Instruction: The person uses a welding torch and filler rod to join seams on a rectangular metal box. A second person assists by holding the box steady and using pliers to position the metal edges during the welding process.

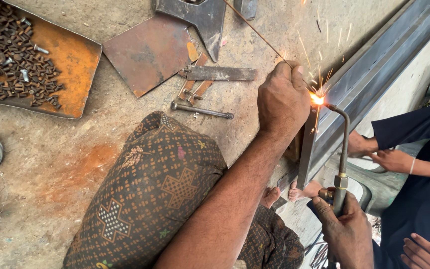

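My left hand [282, 99] is closed on a thin filler rod [255, 31] that runs up and to the left from my fist. My right hand [347, 229] grips the handle of a gas torch [343, 149]. Its bent nozzle ends in a bright flame [317, 98] right beside my left hand. Sparks fly up from that spot, on the edge of a long grey steel frame [374, 69]. An upright steel bar [305, 154] stands just below the flame. My knee, in patterned brown cloth [150, 189], is under my left arm.
A rusty tray [78, 60] of bolts and nuts sits top left. Next to it lie a rusty plate [148, 52], a flat bar [220, 73] and a long bolt [201, 110]. Another person in dark blue [424, 199] crouches at the right, one hand [360, 144] on the frame.
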Demonstrator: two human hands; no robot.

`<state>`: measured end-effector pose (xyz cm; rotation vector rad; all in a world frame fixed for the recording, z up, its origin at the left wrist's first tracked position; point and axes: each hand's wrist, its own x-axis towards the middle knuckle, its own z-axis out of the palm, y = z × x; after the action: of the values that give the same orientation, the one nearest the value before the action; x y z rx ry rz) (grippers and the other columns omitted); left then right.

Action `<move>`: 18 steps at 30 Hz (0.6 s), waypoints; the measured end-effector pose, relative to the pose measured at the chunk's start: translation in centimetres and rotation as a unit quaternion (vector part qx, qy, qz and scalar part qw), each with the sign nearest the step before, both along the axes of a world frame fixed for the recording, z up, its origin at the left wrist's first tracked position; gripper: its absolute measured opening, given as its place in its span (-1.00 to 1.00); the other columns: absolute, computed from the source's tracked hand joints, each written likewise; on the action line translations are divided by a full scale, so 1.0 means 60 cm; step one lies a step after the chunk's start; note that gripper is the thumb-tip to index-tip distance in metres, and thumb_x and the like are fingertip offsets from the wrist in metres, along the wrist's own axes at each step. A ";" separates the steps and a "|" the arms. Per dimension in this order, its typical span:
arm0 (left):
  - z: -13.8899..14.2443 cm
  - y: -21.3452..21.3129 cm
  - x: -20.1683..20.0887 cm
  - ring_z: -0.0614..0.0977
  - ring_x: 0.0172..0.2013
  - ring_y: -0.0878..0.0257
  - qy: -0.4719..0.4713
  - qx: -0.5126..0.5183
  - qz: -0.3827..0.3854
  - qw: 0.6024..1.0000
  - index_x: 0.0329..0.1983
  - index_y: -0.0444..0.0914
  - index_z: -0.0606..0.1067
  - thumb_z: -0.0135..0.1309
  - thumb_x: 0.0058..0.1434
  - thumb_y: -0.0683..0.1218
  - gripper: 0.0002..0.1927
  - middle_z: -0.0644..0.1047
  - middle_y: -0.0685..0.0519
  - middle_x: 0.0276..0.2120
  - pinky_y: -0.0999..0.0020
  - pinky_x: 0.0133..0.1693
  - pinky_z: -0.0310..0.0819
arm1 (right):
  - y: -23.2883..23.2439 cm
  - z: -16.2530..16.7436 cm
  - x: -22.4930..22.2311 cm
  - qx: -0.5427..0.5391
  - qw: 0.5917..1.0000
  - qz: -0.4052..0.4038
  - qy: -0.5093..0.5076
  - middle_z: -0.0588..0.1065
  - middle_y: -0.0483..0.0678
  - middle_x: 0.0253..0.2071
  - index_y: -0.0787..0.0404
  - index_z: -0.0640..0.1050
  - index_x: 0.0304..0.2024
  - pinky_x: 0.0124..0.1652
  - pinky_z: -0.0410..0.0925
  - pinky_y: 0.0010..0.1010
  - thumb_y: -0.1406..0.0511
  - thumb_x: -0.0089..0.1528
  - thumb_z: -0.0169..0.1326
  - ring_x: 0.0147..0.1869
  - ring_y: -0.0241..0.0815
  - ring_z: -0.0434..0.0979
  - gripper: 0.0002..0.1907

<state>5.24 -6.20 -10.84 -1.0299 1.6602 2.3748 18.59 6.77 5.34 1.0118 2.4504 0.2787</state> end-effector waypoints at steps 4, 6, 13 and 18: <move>0.001 0.001 0.002 0.72 -0.18 0.05 0.006 0.006 0.002 1.000 -0.07 -0.29 0.53 -0.02 0.40 -0.07 -0.79 0.63 -0.12 -0.24 0.16 -0.13 0.62 | 0.001 0.002 0.003 -0.015 1.000 0.002 0.016 0.44 0.03 -0.67 0.21 0.56 0.07 -0.60 0.22 -0.32 0.08 0.24 0.26 -0.65 -0.18 0.40 -0.53; 0.001 0.000 0.003 0.71 -0.17 0.03 0.009 -0.007 0.006 1.000 -0.07 -0.29 0.53 -0.01 0.40 -0.06 -0.78 0.63 -0.13 -0.22 0.15 -0.11 0.62 | 0.001 0.002 0.004 -0.014 1.000 -0.003 0.014 0.43 0.03 -0.67 0.21 0.56 0.06 -0.60 0.20 -0.32 0.08 0.25 0.25 -0.65 -0.18 0.39 -0.54; 0.007 -0.009 0.003 0.71 -0.18 0.05 0.001 0.010 -0.016 1.000 -0.05 -0.30 0.51 -0.05 0.41 -0.06 -0.77 0.62 -0.13 -0.22 0.17 -0.13 0.63 | -0.001 0.000 0.004 -0.026 0.999 -0.004 0.018 0.40 0.01 -0.68 0.21 0.56 0.07 -0.61 0.18 -0.34 0.09 0.26 0.24 -0.66 -0.21 0.35 -0.56; 0.012 -0.017 0.002 0.72 -0.20 0.08 -0.009 0.027 -0.034 0.999 -0.02 -0.29 0.50 -0.07 0.41 -0.06 -0.75 0.62 -0.12 -0.21 0.20 -0.16 0.65 | 0.000 0.000 0.004 -0.031 0.999 0.003 0.022 0.39 0.00 -0.69 0.22 0.55 0.06 -0.61 0.18 -0.35 0.09 0.26 0.24 -0.66 -0.23 0.35 -0.56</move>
<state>5.38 -7.21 -10.11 -0.9669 1.5893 2.3476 18.85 6.74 5.37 0.9949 2.4850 0.1845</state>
